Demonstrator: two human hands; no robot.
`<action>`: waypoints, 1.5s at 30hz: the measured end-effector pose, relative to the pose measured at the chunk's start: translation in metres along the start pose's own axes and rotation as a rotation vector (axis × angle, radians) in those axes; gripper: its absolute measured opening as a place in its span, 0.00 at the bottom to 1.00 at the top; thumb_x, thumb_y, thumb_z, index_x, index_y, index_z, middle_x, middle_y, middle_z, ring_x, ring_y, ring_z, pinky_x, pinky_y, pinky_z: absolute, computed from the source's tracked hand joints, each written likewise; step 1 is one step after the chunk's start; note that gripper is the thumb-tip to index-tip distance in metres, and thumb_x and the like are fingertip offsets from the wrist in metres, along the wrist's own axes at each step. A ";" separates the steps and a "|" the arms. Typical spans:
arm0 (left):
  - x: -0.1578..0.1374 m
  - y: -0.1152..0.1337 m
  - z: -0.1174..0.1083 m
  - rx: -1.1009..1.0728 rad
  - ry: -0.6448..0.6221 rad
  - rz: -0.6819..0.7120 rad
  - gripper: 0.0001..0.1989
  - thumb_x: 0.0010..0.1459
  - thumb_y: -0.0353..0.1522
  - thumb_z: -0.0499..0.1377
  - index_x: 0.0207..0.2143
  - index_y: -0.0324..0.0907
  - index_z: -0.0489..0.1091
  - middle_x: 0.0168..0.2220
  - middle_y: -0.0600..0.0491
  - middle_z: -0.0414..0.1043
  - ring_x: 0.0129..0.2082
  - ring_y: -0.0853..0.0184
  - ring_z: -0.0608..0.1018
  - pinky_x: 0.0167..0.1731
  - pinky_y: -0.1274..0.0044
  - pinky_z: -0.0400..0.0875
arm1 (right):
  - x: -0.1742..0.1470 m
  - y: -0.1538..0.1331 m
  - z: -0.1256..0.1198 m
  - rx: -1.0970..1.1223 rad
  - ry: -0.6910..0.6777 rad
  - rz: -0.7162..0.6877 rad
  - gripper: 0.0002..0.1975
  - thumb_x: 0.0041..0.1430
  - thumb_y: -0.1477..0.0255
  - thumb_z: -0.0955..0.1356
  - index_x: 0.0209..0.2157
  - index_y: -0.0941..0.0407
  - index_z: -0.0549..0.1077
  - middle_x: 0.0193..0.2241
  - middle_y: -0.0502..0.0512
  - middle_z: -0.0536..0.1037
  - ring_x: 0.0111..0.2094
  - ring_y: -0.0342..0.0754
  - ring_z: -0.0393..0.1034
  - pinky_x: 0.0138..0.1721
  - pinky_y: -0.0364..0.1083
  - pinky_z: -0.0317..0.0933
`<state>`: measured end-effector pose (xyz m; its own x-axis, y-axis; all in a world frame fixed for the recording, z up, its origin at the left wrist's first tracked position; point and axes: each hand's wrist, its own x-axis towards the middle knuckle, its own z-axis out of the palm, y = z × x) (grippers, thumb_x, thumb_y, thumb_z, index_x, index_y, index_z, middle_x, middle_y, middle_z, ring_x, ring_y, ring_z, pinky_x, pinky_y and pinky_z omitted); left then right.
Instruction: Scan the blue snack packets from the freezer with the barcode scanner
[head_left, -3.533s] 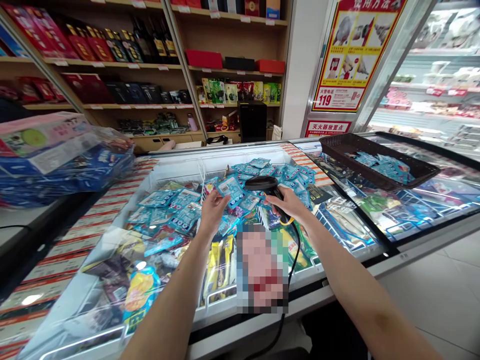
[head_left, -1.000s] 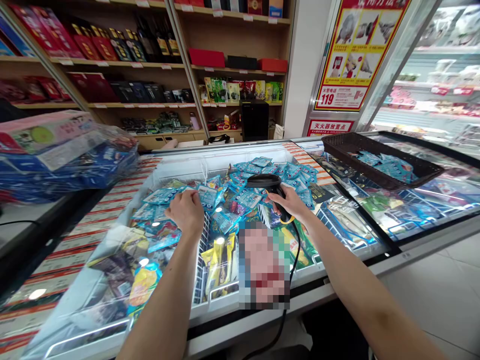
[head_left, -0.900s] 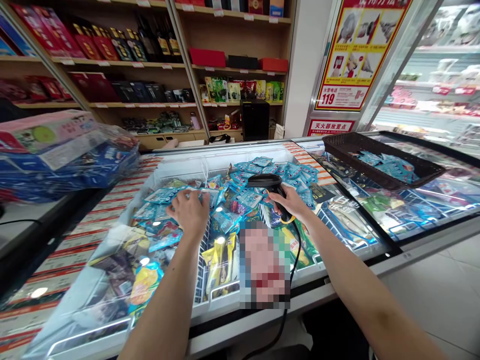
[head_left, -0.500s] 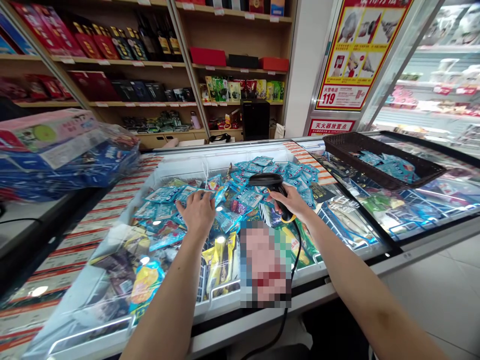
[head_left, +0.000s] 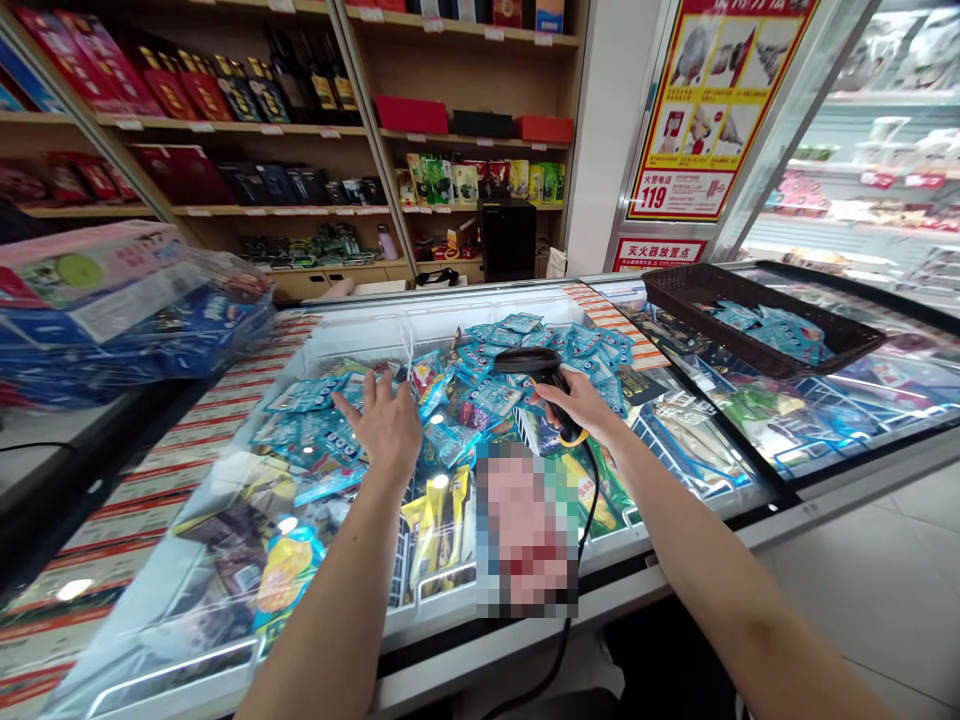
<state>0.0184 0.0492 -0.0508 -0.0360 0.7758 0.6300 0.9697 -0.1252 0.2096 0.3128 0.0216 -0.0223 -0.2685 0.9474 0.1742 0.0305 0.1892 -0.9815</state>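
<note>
My right hand point(head_left: 576, 402) is wrapped round the handle of a black barcode scanner point(head_left: 527, 360), held over a heap of blue packets. A cable drops from the scanner past the front edge of the glass-topped freezer point(head_left: 525, 640). My left hand point(head_left: 386, 425) is over the left pile of blue packets point(head_left: 307, 393), fingers spread and nothing seen in its grip. Whether its fingertips touch the packets cannot be made out. More blue packets point(head_left: 517, 325) lie in a heap beyond the scanner. Yellow-wrapped ice creams point(head_left: 439, 525) show under the glass, near the front.
A dark brown basket point(head_left: 667, 285) with several blue packets stands on the freezer at the right. Boxes in plastic wrap point(head_left: 112, 310) are stacked at the left. Behind are wooden shelves point(head_left: 465, 225) of goods and a red and yellow poster point(head_left: 690, 110).
My left hand has moved slightly left and nearer to me, its fingers more spread. The scanner stays in my right hand, almost unmoved. The whole view has shifted a little.
</note>
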 end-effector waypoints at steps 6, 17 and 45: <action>-0.001 0.031 0.005 -0.083 -0.055 0.087 0.20 0.59 0.43 0.52 0.47 0.42 0.71 0.51 0.42 0.69 0.55 0.52 0.67 0.60 0.56 0.44 | 0.002 0.002 -0.001 -0.018 -0.005 0.008 0.20 0.53 0.55 0.68 0.38 0.57 0.67 0.33 0.55 0.78 0.17 0.40 0.65 0.17 0.41 0.61; -0.005 0.054 0.022 -0.106 -0.180 0.161 0.26 0.54 0.50 0.56 0.48 0.42 0.69 0.52 0.41 0.68 0.56 0.49 0.66 0.58 0.59 0.50 | 0.003 0.001 -0.002 -0.068 -0.022 0.008 0.19 0.54 0.54 0.67 0.36 0.55 0.66 0.31 0.53 0.78 0.18 0.40 0.66 0.17 0.41 0.61; 0.005 0.022 0.041 -0.859 -0.074 -0.327 0.31 0.48 0.42 0.63 0.50 0.41 0.55 0.32 0.51 0.70 0.28 0.65 0.75 0.32 0.72 0.69 | 0.000 -0.001 0.001 -0.070 -0.035 0.000 0.20 0.53 0.54 0.68 0.37 0.55 0.67 0.33 0.55 0.78 0.19 0.41 0.67 0.18 0.42 0.62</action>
<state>0.0499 0.0756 -0.0742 -0.2324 0.8871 0.3987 0.4009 -0.2861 0.8703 0.3118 0.0209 -0.0218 -0.3016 0.9381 0.1701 0.0973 0.2078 -0.9733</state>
